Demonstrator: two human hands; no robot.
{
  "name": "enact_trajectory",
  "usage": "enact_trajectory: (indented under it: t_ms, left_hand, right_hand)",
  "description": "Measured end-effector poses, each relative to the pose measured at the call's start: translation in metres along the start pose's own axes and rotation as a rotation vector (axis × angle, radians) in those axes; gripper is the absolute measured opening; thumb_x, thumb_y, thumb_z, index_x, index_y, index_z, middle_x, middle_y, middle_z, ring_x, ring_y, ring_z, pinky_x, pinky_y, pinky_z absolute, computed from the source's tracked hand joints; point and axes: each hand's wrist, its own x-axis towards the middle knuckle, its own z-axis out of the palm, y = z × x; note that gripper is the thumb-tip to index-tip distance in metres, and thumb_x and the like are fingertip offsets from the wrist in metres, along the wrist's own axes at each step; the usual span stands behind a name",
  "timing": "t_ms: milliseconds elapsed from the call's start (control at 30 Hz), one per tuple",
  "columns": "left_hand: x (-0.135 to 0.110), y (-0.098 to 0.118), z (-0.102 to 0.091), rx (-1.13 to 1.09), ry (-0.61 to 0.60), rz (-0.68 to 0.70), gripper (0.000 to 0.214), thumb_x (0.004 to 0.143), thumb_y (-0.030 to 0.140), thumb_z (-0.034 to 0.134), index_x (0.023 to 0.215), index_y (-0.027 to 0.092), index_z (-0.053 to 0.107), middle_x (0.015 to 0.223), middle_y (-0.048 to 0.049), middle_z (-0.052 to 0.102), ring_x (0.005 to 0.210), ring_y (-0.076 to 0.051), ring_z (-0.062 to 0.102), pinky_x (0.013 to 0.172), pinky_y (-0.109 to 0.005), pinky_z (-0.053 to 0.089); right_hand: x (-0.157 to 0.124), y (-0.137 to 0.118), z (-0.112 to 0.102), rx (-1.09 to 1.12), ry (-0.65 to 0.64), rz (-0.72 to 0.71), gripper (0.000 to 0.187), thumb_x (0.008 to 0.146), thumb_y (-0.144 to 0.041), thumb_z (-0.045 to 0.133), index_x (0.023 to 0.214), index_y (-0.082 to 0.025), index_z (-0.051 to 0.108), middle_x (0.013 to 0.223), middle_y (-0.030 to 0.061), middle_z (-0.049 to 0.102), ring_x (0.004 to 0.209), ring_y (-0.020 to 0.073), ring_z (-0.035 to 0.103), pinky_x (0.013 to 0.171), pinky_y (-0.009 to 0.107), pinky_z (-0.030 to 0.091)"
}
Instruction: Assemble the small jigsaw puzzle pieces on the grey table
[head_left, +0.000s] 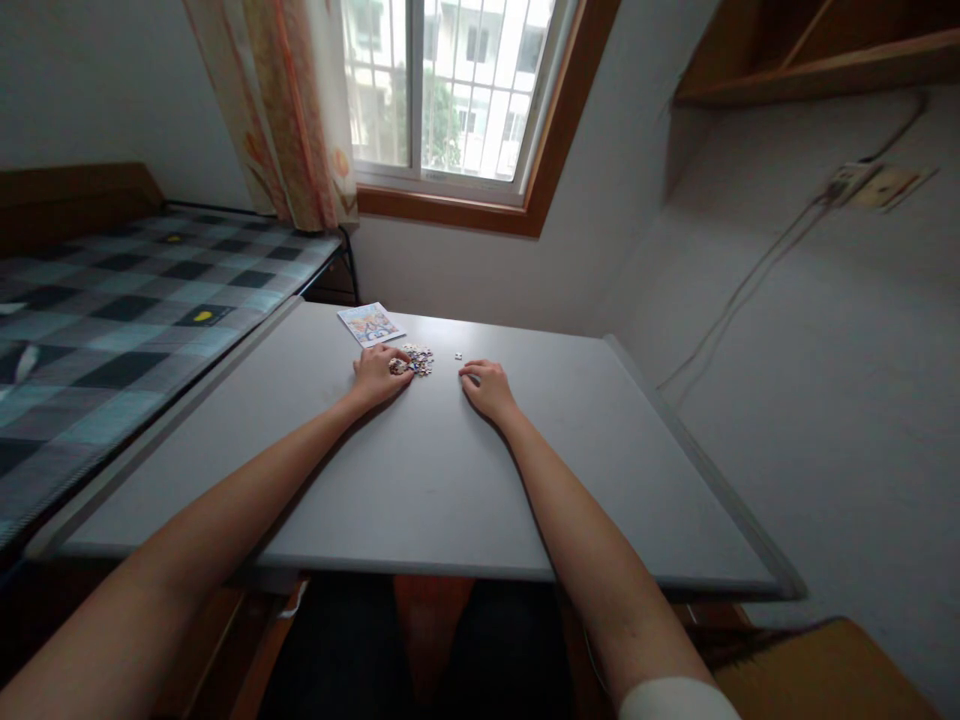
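Note:
A small heap of jigsaw puzzle pieces lies on the grey table, right of my left hand. That hand rests at the heap's edge with thumb and fingers spread and curved around a few pieces, touching them. A single puzzle piece sits apart to the right of the heap. Just nearer to me than that piece is my right hand, palm down on the table with loosely bent fingers and nothing visible in them. Beyond my left hand lies a flat picture card with a colourful print.
The grey table has raised side edges. On the left a bed with a checked cover adjoins it, under a curtain. A window is ahead. Cables hang along the right wall; a stool or chair stands at lower right.

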Motion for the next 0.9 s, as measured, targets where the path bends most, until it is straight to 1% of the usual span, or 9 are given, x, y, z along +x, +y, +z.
enact_trajectory:
  t_ms: [267, 400, 500, 567, 633, 667, 733, 800, 900]
  left_hand:
    - [0.000, 0.002, -0.001, -0.010, -0.008, -0.005, 0.024, 0.078, 0.039, 0.067, 0.098, 0.026, 0.070, 0.115, -0.0090, 0.060, 0.115, -0.035, 0.049, 0.092, -0.046, 0.039]
    - [-0.002, 0.003, -0.003, -0.064, 0.079, 0.039, 0.023, 0.079, 0.039, 0.068, 0.097, 0.025, 0.068, 0.115, -0.0077, 0.061, 0.116, -0.032, 0.049, 0.093, -0.044, 0.038]
    - [-0.007, 0.008, -0.004, -0.087, 0.122, 0.205, 0.020, 0.082, 0.035, 0.066, 0.098, 0.024, 0.067, 0.110, -0.0062, 0.065, 0.113, -0.028, 0.052, 0.097, -0.042, 0.034]
    - [-0.010, 0.012, -0.005, -0.110, 0.074, 0.298, 0.018, 0.083, 0.033, 0.064, 0.099, 0.023, 0.066, 0.100, -0.0044, 0.068, 0.105, -0.025, 0.057, 0.097, -0.041, 0.032]
    - [-0.012, 0.015, -0.005, -0.127, 0.030, 0.340, 0.018, 0.084, 0.032, 0.063, 0.099, 0.023, 0.066, 0.089, -0.0027, 0.070, 0.095, -0.023, 0.061, 0.097, -0.041, 0.031]
    - [-0.013, 0.016, -0.005, -0.133, 0.020, 0.350, 0.018, 0.084, 0.032, 0.063, 0.099, 0.023, 0.066, 0.085, -0.0021, 0.070, 0.092, -0.022, 0.061, 0.096, -0.041, 0.031]
    - [-0.013, 0.016, -0.005, -0.142, 0.018, 0.360, 0.018, 0.083, 0.031, 0.064, 0.099, 0.022, 0.066, 0.081, -0.0015, 0.070, 0.088, -0.021, 0.062, 0.094, -0.041, 0.031]
    - [-0.013, 0.016, -0.005, -0.153, 0.024, 0.361, 0.018, 0.083, 0.031, 0.064, 0.099, 0.022, 0.065, 0.080, -0.0016, 0.070, 0.087, -0.021, 0.062, 0.093, -0.041, 0.032]
    - [-0.012, 0.014, -0.004, -0.159, 0.022, 0.358, 0.018, 0.083, 0.031, 0.064, 0.099, 0.022, 0.065, 0.079, -0.0017, 0.070, 0.086, -0.021, 0.062, 0.093, -0.042, 0.032]
  right_hand:
    - [-0.001, -0.002, -0.002, -0.003, 0.006, 0.006, 0.021, 0.084, -0.020, 0.057, 0.093, -0.021, 0.076, 0.113, 0.0069, 0.070, 0.108, 0.0231, 0.059, 0.102, 0.040, 0.041]
    - [-0.001, -0.009, -0.004, 0.058, 0.092, 0.035, 0.023, 0.083, -0.019, 0.057, 0.098, -0.020, 0.074, 0.106, 0.0072, 0.072, 0.103, 0.0225, 0.062, 0.099, 0.040, 0.044]
    - [-0.001, -0.018, -0.002, 0.267, 0.142, 0.031, 0.025, 0.085, -0.025, 0.056, 0.102, -0.017, 0.073, 0.084, 0.0046, 0.073, 0.083, 0.0179, 0.067, 0.089, 0.034, 0.050]
    - [-0.002, -0.024, 0.000, 0.414, 0.111, 0.085, 0.032, 0.088, -0.031, 0.053, 0.110, -0.016, 0.070, 0.058, -0.0014, 0.065, 0.062, 0.0156, 0.065, 0.074, 0.029, 0.053]
    - [-0.003, -0.028, 0.001, 0.483, 0.089, 0.143, 0.038, 0.087, -0.030, 0.050, 0.118, -0.015, 0.066, 0.051, -0.0046, 0.060, 0.046, 0.0135, 0.058, 0.060, 0.027, 0.051]
    - [-0.004, -0.029, 0.001, 0.484, 0.095, 0.155, 0.040, 0.085, -0.026, 0.049, 0.121, -0.016, 0.065, 0.051, -0.0055, 0.060, 0.043, 0.0130, 0.057, 0.058, 0.026, 0.051]
    - [-0.005, -0.030, 0.000, 0.439, 0.116, 0.151, 0.046, 0.080, -0.017, 0.048, 0.123, -0.017, 0.064, 0.046, -0.0073, 0.057, 0.046, 0.0137, 0.060, 0.065, 0.027, 0.052]
    - [-0.006, -0.030, -0.002, 0.376, 0.128, 0.136, 0.050, 0.076, -0.014, 0.049, 0.124, -0.017, 0.064, 0.042, -0.0080, 0.055, 0.055, 0.0152, 0.066, 0.080, 0.029, 0.053]
    - [-0.006, -0.030, -0.006, 0.296, 0.125, 0.135, 0.048, 0.078, -0.014, 0.047, 0.121, -0.016, 0.066, 0.046, -0.0056, 0.060, 0.064, 0.0159, 0.071, 0.100, 0.036, 0.044]
